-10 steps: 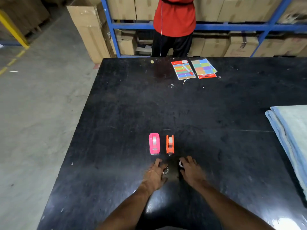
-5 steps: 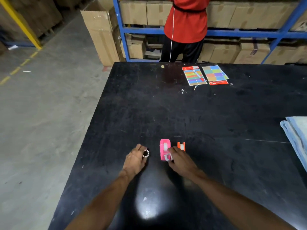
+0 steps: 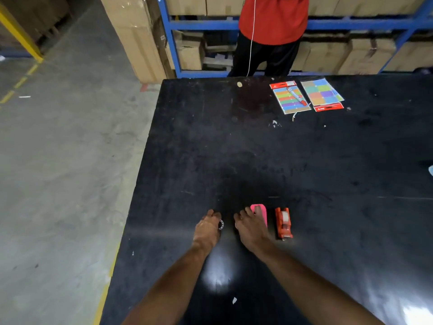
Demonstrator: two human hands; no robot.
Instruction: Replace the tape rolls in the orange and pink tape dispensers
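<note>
The pink tape dispenser (image 3: 262,211) lies on the black table (image 3: 304,160), mostly covered by my right hand (image 3: 252,228). That hand's fingers curl over the dispenser's top and left side. Just to its right and apart from the hand is the orange tape dispenser (image 3: 283,223), with a pale tape roll sitting in it. To the left, my left hand (image 3: 207,227) rests on the table and pinches a small clear tape roll (image 3: 220,224) at its fingertips. The roll my right hand held earlier is hidden.
Two packs of coloured sticky notes (image 3: 290,97) (image 3: 321,92) lie at the table's far edge. A person in a red top (image 3: 273,17) stands behind it, before blue shelving with cartons (image 3: 187,52). The table's left edge drops to concrete floor (image 3: 58,160).
Both hands moved forward and left from the near table area. My right hand went from beside the orange dispenser onto the pink one; my left hand carried its roll leftward.
</note>
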